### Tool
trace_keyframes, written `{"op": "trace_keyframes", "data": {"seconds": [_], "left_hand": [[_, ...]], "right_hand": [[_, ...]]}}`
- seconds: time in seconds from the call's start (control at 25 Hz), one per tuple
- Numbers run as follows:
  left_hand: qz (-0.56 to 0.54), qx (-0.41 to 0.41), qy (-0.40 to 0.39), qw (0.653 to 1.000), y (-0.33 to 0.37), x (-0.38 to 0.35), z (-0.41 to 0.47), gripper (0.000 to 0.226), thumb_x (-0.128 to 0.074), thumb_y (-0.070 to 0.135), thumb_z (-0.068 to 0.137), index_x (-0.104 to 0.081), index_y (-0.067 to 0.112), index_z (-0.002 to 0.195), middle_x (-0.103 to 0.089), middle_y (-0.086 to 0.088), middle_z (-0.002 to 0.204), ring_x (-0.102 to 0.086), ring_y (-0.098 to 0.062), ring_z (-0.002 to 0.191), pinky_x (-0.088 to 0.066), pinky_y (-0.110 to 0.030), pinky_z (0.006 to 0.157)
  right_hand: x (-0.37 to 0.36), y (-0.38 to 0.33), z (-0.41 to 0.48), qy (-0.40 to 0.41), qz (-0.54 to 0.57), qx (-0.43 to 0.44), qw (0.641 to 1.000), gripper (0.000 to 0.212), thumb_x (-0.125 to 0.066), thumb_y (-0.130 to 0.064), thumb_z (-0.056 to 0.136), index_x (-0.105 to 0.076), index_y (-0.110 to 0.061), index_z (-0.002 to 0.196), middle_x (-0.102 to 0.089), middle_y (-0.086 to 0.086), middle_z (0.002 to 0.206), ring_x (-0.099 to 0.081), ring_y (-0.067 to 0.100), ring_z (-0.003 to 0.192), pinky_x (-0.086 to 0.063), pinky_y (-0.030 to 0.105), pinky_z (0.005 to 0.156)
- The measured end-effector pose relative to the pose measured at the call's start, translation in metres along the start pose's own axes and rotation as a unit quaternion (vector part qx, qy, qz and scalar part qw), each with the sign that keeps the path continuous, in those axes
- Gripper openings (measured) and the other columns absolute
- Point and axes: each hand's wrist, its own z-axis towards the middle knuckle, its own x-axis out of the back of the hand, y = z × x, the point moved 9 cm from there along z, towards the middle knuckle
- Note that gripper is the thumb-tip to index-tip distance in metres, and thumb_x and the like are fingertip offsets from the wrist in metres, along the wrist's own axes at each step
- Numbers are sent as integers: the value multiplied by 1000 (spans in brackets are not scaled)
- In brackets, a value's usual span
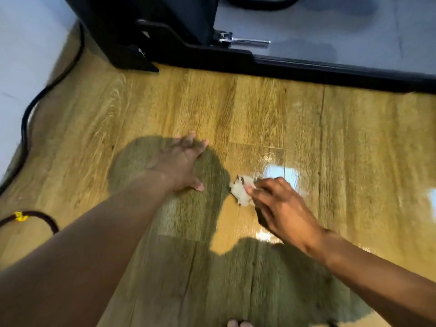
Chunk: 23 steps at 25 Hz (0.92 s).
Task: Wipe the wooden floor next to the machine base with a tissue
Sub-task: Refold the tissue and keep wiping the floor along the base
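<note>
A crumpled white tissue (240, 191), soiled with dark specks, lies on the wooden floor (259, 109) near the middle of the view. My right hand (280, 204) presses down on it, fingers curled over its right side. My left hand (179, 161) lies flat on the floor to the left of the tissue, fingers spread and straight, apart from it. The black machine base (306, 69) runs along the far edge of the wood. The frame is motion-blurred.
A black cable (26, 119) curves along the left edge of the floor, and another cable with a yellow tag (20, 217) lies at the lower left. A metal lever (245, 41) sticks out by the machine's black upright. Wet, shiny patches (280, 172) reflect light right of the tissue.
</note>
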Motion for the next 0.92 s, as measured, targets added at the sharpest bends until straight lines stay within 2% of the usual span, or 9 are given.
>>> {"op": "trace_keyframes", "data": {"seconds": [0.12, 0.16, 0.28, 0.32, 0.48, 0.64, 0.72, 0.84, 0.92], "left_hand": [[-3, 15, 7, 1000, -5, -3, 5, 128, -78, 59, 60, 11, 32, 149, 20, 13, 156, 7, -19, 146, -22, -58, 108], [2, 17, 5, 1000, -4, -4, 5, 130, -77, 60, 60, 13, 31, 148, 22, 14, 155, 8, -19, 146, -23, -57, 107], [27, 21, -3, 999, -2, -5, 5, 131, -75, 62, 62, 19, 29, 147, 24, 13, 154, 6, -21, 146, -26, -54, 108], [29, 21, -3, 999, -1, -5, 5, 130, -74, 63, 62, 19, 29, 147, 24, 12, 155, 6, -22, 146, -25, -52, 109], [39, 17, -2, 999, 2, -5, 4, 128, -71, 64, 64, 18, 26, 148, 23, 9, 155, 6, -24, 146, -25, -47, 111], [32, 25, -13, 999, 3, -5, 2, 129, -72, 62, 65, 20, 26, 147, 27, 11, 154, 7, -23, 146, -30, -48, 107], [17, 43, -11, 999, 2, -1, 1, 130, -74, 59, 64, 20, 26, 147, 28, 13, 153, 7, -21, 146, -32, -49, 105], [15, 52, -18, 998, 6, 3, -2, 129, -75, 54, 67, 20, 21, 147, 27, 10, 154, 7, -22, 146, -31, -50, 106], [5, 50, -15, 999, 9, 5, -2, 127, -75, 51, 68, 18, 18, 148, 27, 8, 155, 7, -23, 146, -28, -51, 108]], "right_hand": [[-9, -23, 9, -62, -16, 226, 972, 52, -72, -9, 75, -59, -22, 124, -61, 6, 116, -52, 19, 101, -53, 31, 81], [2, -2, 41, -62, -20, 186, 980, 47, -68, -9, 80, -61, -23, 124, -60, 6, 121, -54, 19, 103, -52, 29, 83], [38, 82, 121, 62, 1, -134, 989, 35, -55, -12, 93, -58, -19, 127, -55, 9, 128, -52, 24, 110, -46, 33, 95], [31, 79, 121, 69, -7, -137, 988, 36, -55, -10, 92, -58, -17, 127, -56, 10, 127, -52, 26, 110, -46, 36, 95], [13, 41, 106, 13, -30, 106, 994, 42, -66, -6, 83, -62, -18, 123, -62, 13, 117, -58, 26, 99, -52, 38, 85], [51, 106, 208, 97, -41, -100, 989, 32, -55, -16, 93, -59, -13, 125, -57, 15, 118, -53, 30, 105, -49, 41, 89], [25, 78, 213, 89, -75, -70, 991, 34, -54, -20, 93, -57, -13, 126, -56, 14, 116, -52, 29, 105, -49, 40, 88], [-8, 22, 185, -2, -61, 107, 992, 33, -50, -27, 91, -62, -16, 120, -59, 8, 107, -53, 22, 93, -50, 33, 78], [2, 27, 210, -31, -80, 114, 990, 34, -45, -29, 93, -61, -19, 121, -58, 7, 110, -54, 21, 97, -46, 29, 82]]}}
